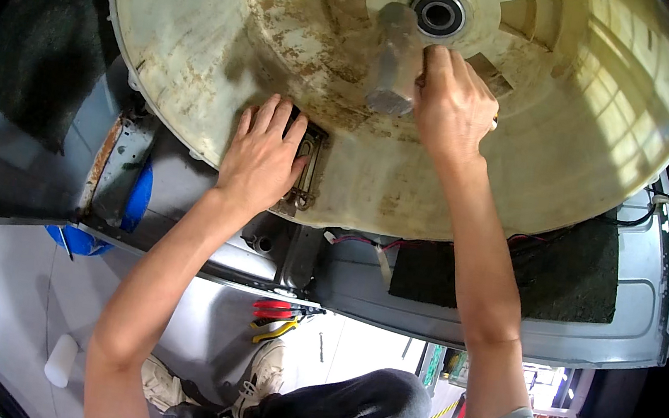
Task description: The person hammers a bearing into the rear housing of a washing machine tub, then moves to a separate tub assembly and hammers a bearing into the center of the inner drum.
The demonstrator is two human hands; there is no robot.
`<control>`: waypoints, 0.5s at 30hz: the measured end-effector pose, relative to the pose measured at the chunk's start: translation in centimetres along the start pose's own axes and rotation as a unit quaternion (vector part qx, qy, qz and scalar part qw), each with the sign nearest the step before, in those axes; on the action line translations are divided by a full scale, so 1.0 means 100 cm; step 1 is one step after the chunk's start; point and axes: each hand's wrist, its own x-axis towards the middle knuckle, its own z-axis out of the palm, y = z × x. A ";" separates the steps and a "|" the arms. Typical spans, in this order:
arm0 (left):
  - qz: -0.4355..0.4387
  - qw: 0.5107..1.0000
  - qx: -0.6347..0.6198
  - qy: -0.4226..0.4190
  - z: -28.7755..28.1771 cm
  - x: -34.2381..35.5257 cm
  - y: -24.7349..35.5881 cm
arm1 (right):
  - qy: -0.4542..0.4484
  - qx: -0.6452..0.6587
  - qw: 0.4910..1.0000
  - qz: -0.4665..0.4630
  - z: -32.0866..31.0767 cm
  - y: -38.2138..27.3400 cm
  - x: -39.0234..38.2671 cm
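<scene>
As the largest part in view, the cream-yellow, circular plastic tub (404, 188) fills the upper area, its broad face turned toward the viewer and stained brown around the center. Below its curved rim extends the blue-grey sheet-metal cabinet panel (644, 310), to which a rectangular, rough-surfaced black sheet (568, 275) is applied.

The left hand (261, 158) lies palm down on the lower left part of the tub, fingers extended and slightly spread, thumb set apart. It grips nothing; its weight on the surface cannot be determined. The right hand (456, 103) is curled into a tight fist around the handle of a hammer with a thick, cylindrical grey metal head (396, 62). The handle is mostly concealed by the fingers. The hammer head is positioned over the tub, left of the fist; contact with the tub cannot be confirmed.

Beside the left thumb, near the tub rim, is a narrow rectangular metal fitting (311, 164) with an elongated loop. At the tub center, just beyond the hammer head, sits a ring-shaped bearing (439, 13) with a black seal and a bright metal inner ring.
</scene>
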 end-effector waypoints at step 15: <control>-0.005 0.999 0.034 -0.035 0.004 0.000 0.005 | -0.102 -0.022 0.986 0.129 -0.006 -0.010 0.012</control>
